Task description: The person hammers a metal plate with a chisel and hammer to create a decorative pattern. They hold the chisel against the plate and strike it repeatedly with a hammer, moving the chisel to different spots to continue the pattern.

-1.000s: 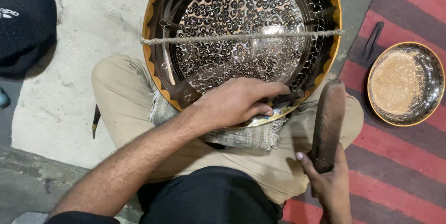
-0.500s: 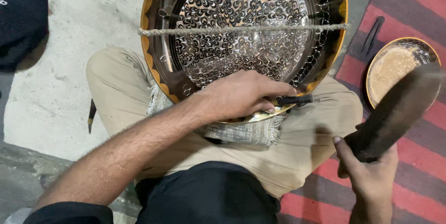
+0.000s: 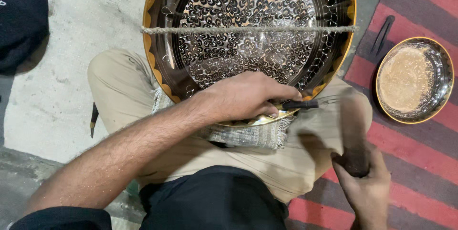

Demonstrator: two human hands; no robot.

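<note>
A metal bowl (image 3: 413, 80) of tan powder sat beyond the right hand (image 3: 367, 187), which gripped a blurred, perhaps wooden mallet (image 3: 354, 134); the left hand (image 3: 248, 96) pinched a dark chisel (image 3: 299, 104) against the engraved tray (image 3: 248, 30).

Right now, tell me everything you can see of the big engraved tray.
The engraved tray is round, dark metal with a dense silvery floral pattern and a scalloped golden rim. It leans on the person's lap over a fringed grey cloth. A rope crosses its face. The left hand rests on its lower edge, holding a thin dark tool.
</note>
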